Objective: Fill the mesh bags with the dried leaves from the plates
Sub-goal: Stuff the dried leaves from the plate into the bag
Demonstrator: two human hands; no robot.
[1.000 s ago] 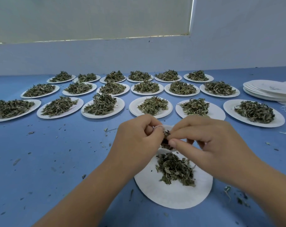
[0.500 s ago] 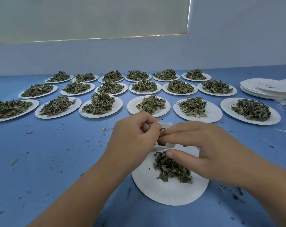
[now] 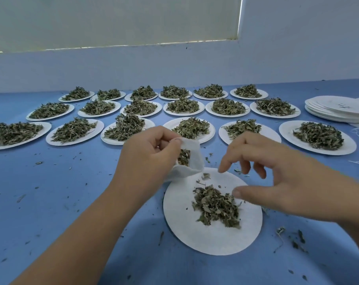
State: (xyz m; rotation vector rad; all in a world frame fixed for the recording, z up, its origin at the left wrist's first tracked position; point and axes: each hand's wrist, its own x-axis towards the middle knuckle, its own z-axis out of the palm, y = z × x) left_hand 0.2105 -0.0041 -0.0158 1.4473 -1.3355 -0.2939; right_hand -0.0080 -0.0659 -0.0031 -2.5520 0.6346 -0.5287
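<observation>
Nearest, a white paper plate (image 3: 197, 237) on the blue table (image 3: 61, 192) carries a small heap of dried leaves (image 3: 216, 206). The right hand (image 3: 281, 173) hovers over the heap, its fingers (image 3: 228, 161) spread, loosely curved and grasping nothing. Just left of it, the left hand (image 3: 147, 161) pinches the rim of a white mesh bag (image 3: 193, 159), mouth agape with leaves inside, above the plate's far edge. Beyond stand three rows of leaf-filled plates (image 3: 97, 126); a stack of empty plates (image 3: 336, 114) sits far right.
</observation>
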